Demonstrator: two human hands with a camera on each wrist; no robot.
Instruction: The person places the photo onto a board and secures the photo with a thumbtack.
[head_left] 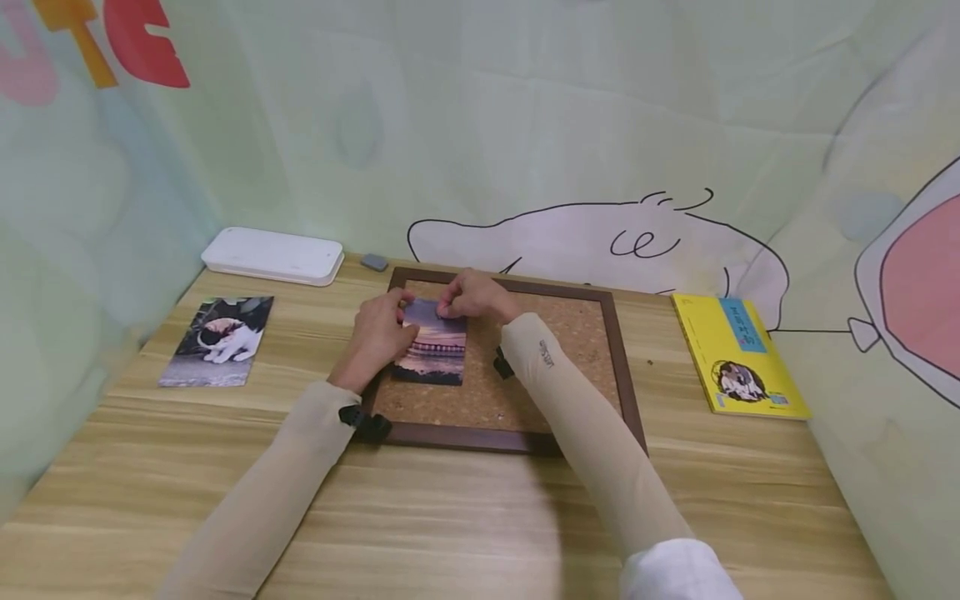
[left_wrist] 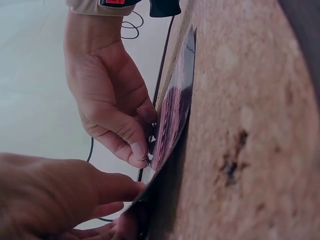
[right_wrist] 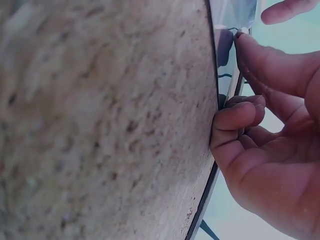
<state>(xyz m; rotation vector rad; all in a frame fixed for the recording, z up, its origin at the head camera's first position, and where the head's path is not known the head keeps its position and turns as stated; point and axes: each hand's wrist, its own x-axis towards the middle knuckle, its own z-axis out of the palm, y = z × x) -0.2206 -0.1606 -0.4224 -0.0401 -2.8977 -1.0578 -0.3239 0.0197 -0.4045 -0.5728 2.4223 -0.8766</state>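
Note:
A sunset photo (head_left: 435, 354) lies over the left part of a cork board (head_left: 540, 375) with a dark brown frame. My left hand (head_left: 377, 337) pinches the photo's left edge near its upper corner, and there the print bends up off the cork in the left wrist view. At the photo's top, my right hand (head_left: 476, 296) pinches a small metallic-looking pin (left_wrist: 147, 160) between thumb and finger. Its tip is hidden. From the right wrist view, the curled fingers (right_wrist: 235, 117) of that hand rest against the board's surface, the left fingertips just beyond.
A cat photo (head_left: 221, 342) lies on the table left of the board. Behind it sit a white case (head_left: 273, 254) and a small grey block (head_left: 374, 262). A yellow book (head_left: 738, 358) lies at the right. Printed cloth (head_left: 480, 125) hangs around the table.

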